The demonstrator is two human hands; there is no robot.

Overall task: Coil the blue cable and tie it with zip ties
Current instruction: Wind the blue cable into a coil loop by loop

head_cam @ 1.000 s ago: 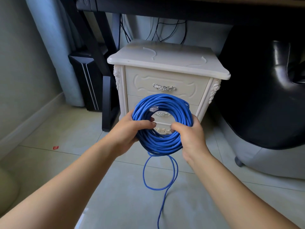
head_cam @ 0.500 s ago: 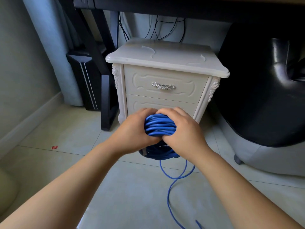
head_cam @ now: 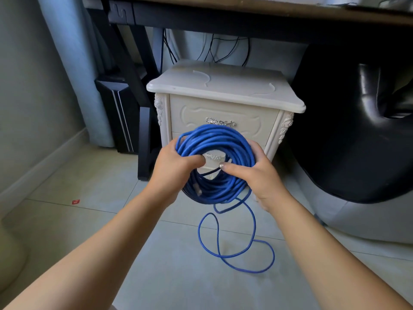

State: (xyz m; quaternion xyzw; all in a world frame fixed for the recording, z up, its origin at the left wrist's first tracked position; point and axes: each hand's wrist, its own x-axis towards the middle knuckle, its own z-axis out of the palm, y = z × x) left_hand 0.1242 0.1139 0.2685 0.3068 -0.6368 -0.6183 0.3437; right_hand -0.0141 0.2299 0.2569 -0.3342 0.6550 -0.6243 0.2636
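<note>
I hold the cable (head_cam: 214, 139) up as a coil in front of the nightstand (head_cam: 223, 90), off the floor (head_cam: 111, 220), with a loose tail (head_cam: 237, 256) hanging from its lower edge and lying in open loops on the tiles.

The main risk, as I judge it, is the coil springing apart. The turns are many and lie unevenly, and no tie is on them yet, so only my grip holds them. If I free one hand to fetch a tie, the far side could sag and shed turns. The tail crosses over itself on the floor. Pulled up fast, it could kink or knot instead of laying in as a clean turn. A plug (head_cam: 197, 191) shows low in the coil and could snag on a turn. Two pale curved strips (head_cam: 202, 76) lie on the nightstand top. They may be the ties, but I cannot tell.

My left hand (head_cam: 174, 166) grips the coil's left side, thumb across the front and fingers (head_cam: 178, 140) curled round the back. My right hand (head_cam: 261, 173) grips the right side the same way, thumb through the middle and fingers (head_cam: 253, 145) wrapped behind. Both are closed firmly on the bundle, and neither touches the tail.
</note>
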